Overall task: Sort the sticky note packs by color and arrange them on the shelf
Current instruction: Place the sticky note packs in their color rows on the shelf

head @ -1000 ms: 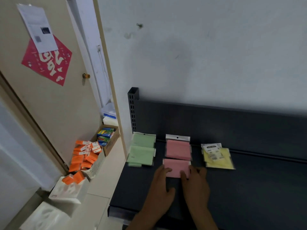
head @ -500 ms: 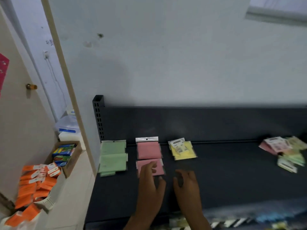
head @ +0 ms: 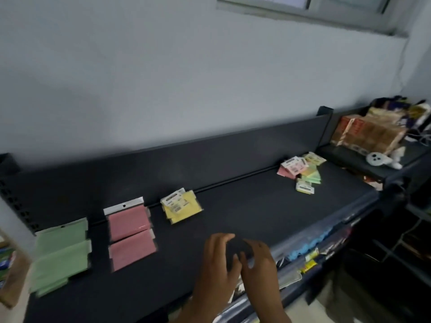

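— How far along is the sorting?

— Three groups laid out on the shelf (head: 233,220): green packs (head: 61,252), then pink packs (head: 130,234), then yellow packs (head: 180,206).

— And what's left?

— The mixed pile (head: 300,171) at the far right. Left hand (head: 218,264) and right hand (head: 258,266) hover empty, fingers loose, grasping nothing.

A single head-worn view looks forward and down, from above and just in front of the dark shelf (head: 233,210), tilted so the shelf's back panel climbs toward the right. It sits close: the shelf's front edge runs beneath the lens, its far right end well away. The frame is motion-blurred.
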{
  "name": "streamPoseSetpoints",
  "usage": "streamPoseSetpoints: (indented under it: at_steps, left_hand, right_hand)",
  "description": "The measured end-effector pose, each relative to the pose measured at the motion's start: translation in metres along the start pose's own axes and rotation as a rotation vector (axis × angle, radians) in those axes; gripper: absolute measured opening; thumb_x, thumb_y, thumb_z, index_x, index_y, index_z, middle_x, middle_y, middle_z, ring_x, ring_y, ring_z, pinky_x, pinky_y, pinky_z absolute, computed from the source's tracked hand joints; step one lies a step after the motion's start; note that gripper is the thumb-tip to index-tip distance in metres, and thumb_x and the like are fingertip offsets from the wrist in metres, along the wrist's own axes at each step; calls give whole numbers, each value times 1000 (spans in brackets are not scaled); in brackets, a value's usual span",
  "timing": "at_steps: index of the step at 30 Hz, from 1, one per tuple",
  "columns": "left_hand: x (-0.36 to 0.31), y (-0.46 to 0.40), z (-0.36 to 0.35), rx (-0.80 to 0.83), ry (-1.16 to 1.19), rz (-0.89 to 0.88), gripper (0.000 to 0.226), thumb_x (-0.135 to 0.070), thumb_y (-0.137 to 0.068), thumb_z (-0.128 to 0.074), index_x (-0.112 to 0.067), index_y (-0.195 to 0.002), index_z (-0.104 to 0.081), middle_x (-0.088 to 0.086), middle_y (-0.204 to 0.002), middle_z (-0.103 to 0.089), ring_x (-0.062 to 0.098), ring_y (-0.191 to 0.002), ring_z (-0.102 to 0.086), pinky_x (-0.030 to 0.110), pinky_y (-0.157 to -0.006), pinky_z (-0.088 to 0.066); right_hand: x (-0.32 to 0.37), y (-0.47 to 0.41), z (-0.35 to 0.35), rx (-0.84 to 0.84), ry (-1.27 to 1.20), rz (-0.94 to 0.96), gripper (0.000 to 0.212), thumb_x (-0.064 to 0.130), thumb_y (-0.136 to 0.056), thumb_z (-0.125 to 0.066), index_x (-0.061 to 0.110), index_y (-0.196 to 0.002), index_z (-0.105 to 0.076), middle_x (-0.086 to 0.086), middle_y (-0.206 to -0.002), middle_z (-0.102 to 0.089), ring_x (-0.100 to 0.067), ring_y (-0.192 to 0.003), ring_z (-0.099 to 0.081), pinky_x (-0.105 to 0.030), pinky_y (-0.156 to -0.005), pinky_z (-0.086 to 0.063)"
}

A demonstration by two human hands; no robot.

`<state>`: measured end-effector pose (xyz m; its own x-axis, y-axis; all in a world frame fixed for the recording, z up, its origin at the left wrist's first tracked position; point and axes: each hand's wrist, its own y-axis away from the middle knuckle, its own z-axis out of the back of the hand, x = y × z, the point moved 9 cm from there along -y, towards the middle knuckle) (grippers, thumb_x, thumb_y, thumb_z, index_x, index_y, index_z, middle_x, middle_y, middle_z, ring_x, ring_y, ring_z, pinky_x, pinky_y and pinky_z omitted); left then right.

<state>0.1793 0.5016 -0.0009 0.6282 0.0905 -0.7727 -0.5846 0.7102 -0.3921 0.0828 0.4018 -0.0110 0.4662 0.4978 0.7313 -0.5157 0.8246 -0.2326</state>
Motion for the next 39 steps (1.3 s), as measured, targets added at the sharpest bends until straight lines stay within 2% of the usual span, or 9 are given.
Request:
streamPoseSetpoints:
  at_steps: [4, 8, 15, 19, 24, 28, 30, 36, 39]
  left_hand:
    - [-20, -27, -33, 13, -38, -41, 37, -33, -92, -50, -39, -129, -46, -24, -126, -39, 4, -123, -46, 23, -100, -44]
    - [-40, -53, -81, 111, -208, -98, 45, -32, -93, -55, -34, -136, -43, -17, -129, -41, 5, -120, -46, 30, -97, -48]
    - [-71, -94, -136, 141, -496, -218, 48, -34, -92, -58, -24, -137, -46, -6, -124, -54, 15, -111, -53, 32, -92, -49]
    - [-88, -112, -178, 153, -520, -207, 53, -38, -89, -59, -26, -138, -44, -8, -123, -55, 14, -111, -54, 30, -92, -48]
    - [-101, -131, -228, 166, -525, -169, 54, -44, -90, -57, -28, -139, -43, -9, -125, -55, 14, -114, -54, 29, -93, -47]
    - [-107, -145, -247, 180, -536, -149, 51, -43, -92, -56, -28, -140, -44, -9, -128, -52, 12, -117, -51, 28, -96, -43]
    - [-106, -155, -253, 179, -531, -141, 49, -41, -93, -58, -28, -138, -45, -8, -128, -53, 12, -117, -50, 29, -95, -43]
    - [-98, -186, -273, 185, -515, -79, 50, -39, -93, -61, -26, -139, -46, -4, -133, -52, 15, -120, -49, 34, -98, -44]
    - [-94, -203, -282, 177, -528, -77, 49, -37, -92, -64, -24, -137, -48, -1, -131, -54, 18, -116, -52, 36, -94, -46]
  right_hand:
    - [-22, -14, 35, -72, -32, -9, 29, 13, -91, -68, 22, -119, -67, 11, -114, -59, -4, -102, -56, -6, -87, -38]
    - [-47, -27, 76, -116, -18, -7, 32, 13, -92, -67, 23, -122, -65, 11, -119, -59, -5, -110, -53, -20, -96, -46]
    - [-84, -70, 130, -119, 24, -17, 39, 13, -93, -64, 24, -131, -61, 9, -129, -57, -9, -122, -47, -14, -103, -31]
    - [-111, -96, 156, -124, 27, 1, 40, 13, -92, -65, 22, -131, -62, 7, -129, -58, -14, -123, -48, -24, -106, -40]
    - [-147, -126, 179, -87, 53, 15, 43, 17, -93, -64, 23, -135, -58, 8, -133, -54, -12, -128, -42, -17, -107, -33]
    - [-174, -141, 192, -75, 79, 17, 44, 22, -95, -62, 24, -139, -54, 7, -135, -53, -12, -131, -42, -28, -114, -37]
    - [-187, -148, 197, -74, 94, 1, 44, 24, -97, -60, 27, -141, -52, 9, -138, -51, -9, -133, -40, -25, -117, -33]
    - [-201, -183, 204, -66, 109, 42, 44, 20, -96, -61, 22, -140, -54, 2, -137, -53, -17, -131, -43, -21, -111, -31]
    - [-203, -211, 201, -59, 143, 76, 45, 14, -92, -63, 17, -137, -56, -4, -133, -57, -23, -126, -47, -27, -110, -39]
